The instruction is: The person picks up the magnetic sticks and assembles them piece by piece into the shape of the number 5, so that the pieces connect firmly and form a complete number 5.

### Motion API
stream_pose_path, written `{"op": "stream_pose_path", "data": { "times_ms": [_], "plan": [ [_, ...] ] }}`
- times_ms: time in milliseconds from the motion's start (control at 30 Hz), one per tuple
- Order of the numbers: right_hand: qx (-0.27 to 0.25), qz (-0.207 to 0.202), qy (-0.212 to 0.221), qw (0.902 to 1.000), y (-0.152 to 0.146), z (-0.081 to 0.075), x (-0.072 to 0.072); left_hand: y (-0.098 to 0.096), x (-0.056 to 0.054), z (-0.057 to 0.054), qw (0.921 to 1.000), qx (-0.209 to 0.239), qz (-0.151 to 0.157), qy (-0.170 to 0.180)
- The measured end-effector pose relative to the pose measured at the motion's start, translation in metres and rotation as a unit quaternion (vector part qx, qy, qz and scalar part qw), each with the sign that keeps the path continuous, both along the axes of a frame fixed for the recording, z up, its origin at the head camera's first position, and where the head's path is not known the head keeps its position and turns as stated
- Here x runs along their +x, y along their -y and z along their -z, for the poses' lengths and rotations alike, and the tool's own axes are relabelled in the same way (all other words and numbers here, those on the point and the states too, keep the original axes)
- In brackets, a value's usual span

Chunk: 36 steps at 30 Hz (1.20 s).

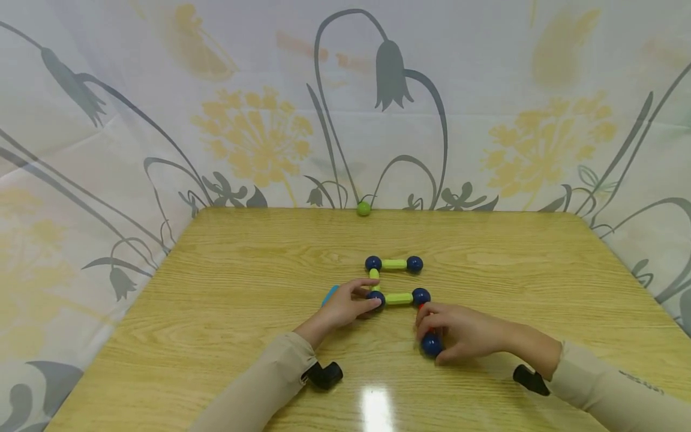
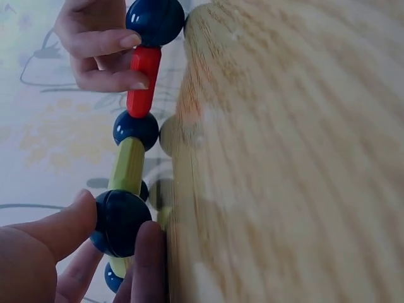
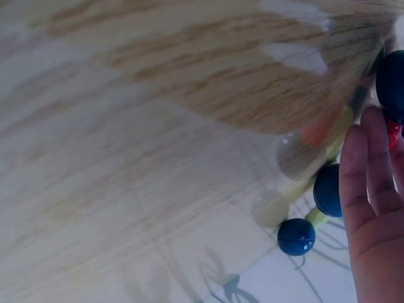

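Observation:
On the table lies a chain of glossy navy balls joined by yellow-green rods. My left hand point(image 1: 345, 305) pinches the near-left corner ball point(image 2: 121, 221) between thumb and fingers. From that ball one green rod point(image 1: 399, 299) runs right to another navy ball point(image 1: 421, 296), and a second rod point(image 1: 374, 274) runs back to the far-left ball point(image 1: 373, 263). A red rod point(image 2: 144, 82) meets the right-hand ball. My right hand point(image 1: 466, 331) holds this red rod and the navy ball point(image 1: 431, 345) at its near end, fingers on the rod, thumb at the ball.
The far green rod point(image 1: 394, 264) ends at a navy ball point(image 1: 414, 264). A blue piece point(image 1: 330, 294) shows partly behind my left hand. At the wooden table's point(image 1: 243, 252) back edge sits a small green ball point(image 1: 364, 208), before a flower-patterned cloth point(image 1: 459, 138).

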State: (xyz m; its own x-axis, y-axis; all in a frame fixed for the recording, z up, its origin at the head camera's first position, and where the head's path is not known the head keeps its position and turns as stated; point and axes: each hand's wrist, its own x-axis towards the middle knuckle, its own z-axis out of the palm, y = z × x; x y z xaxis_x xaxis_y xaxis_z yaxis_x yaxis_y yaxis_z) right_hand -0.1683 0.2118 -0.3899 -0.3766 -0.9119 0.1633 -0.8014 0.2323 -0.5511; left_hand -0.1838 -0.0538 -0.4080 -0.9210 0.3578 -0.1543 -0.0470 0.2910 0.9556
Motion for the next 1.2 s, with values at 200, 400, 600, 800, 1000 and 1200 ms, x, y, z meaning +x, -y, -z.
{"op": "stream_pose_path", "data": {
  "times_ms": [200, 400, 600, 800, 1000, 1200],
  "plan": [
    [-0.009, 0.003, 0.014, 0.9999, -0.003, -0.001, -0.001, 0.006, 0.0, -0.002, 0.9995, 0.025, -0.02, 0.004],
    [-0.029, 0.001, 0.029, 0.9992, -0.001, 0.0, 0.002, 0.015, 0.005, -0.007, 0.9996, -0.009, -0.009, -0.025],
    [-0.031, 0.012, 0.028, 0.9991, 0.0, 0.0, 0.007, 0.037, 0.01, -0.015, 0.9946, -0.047, -0.025, -0.089],
    [-0.049, 0.017, 0.006, 0.9986, -0.003, 0.0, 0.005, 0.063, 0.011, -0.018, 0.9873, -0.09, -0.061, -0.116],
    [-0.033, 0.069, -0.052, 0.9957, -0.008, 0.0, 0.002, 0.077, 0.007, -0.016, 0.9822, -0.131, -0.09, -0.1],
    [-0.009, 0.114, -0.054, 0.992, -0.011, 0.0, -0.002, 0.079, -0.001, -0.011, 0.9863, -0.138, -0.074, -0.051]
  ]
}}
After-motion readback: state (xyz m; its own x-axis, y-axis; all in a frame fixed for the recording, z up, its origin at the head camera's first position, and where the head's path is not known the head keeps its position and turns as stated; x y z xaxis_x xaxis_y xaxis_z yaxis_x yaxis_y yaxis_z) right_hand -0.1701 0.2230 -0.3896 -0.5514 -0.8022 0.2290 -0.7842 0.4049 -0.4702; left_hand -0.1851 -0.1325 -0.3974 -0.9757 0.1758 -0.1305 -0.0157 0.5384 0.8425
